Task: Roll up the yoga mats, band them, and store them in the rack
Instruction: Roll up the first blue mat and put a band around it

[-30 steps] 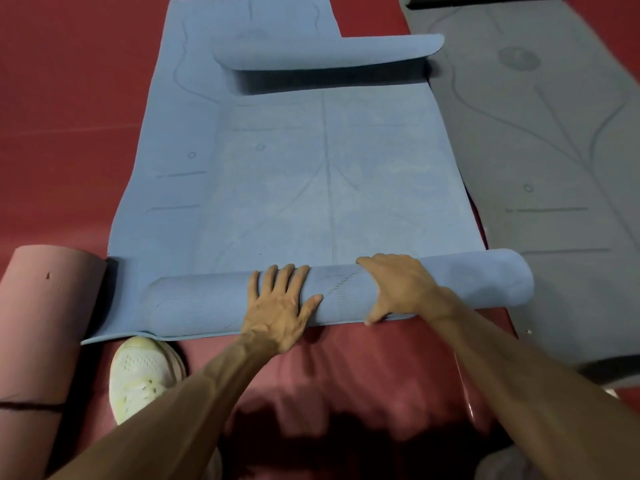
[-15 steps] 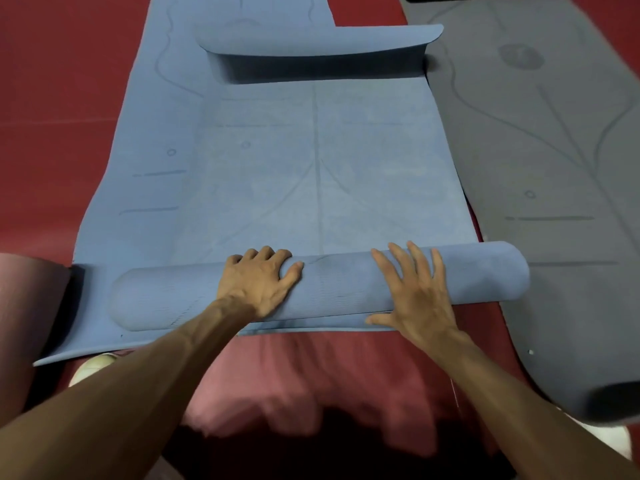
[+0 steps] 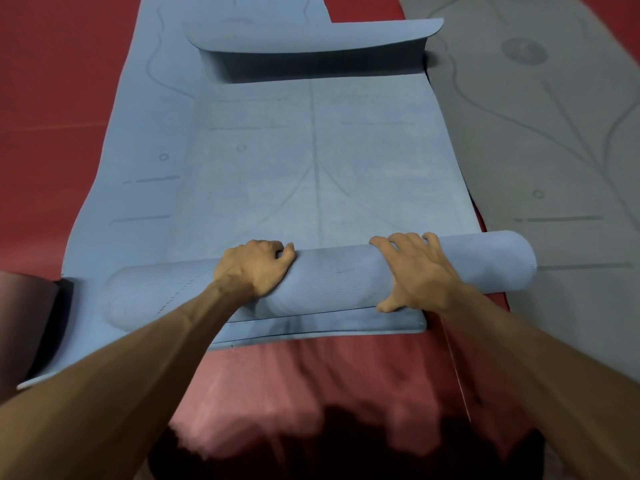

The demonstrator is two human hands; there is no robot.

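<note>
A blue yoga mat [image 3: 311, 174] lies lengthwise ahead of me, its near end wound into a thick roll [image 3: 332, 278]. My left hand [image 3: 254, 268] sits on the roll's left half, its fingers curled over the far side. My right hand [image 3: 415, 271] grips the right half, fingers hooked over the top and thumb against the near face. The mat's far end [image 3: 311, 39] curls up off the floor. A second blue mat [image 3: 145, 133] lies flat underneath, offset to the left.
A grey mat [image 3: 554, 150] is spread flat on the right, close beside the blue one. A rolled pink mat [image 3: 24, 313] lies at the left edge. Pink matting [image 3: 311, 375] covers the ground in front of me, on a red floor [image 3: 52, 81].
The roll has moved forward along the mat and grown thicker. Both hands went from flatter on top to curled over its far side. The white shoe is out of view.
</note>
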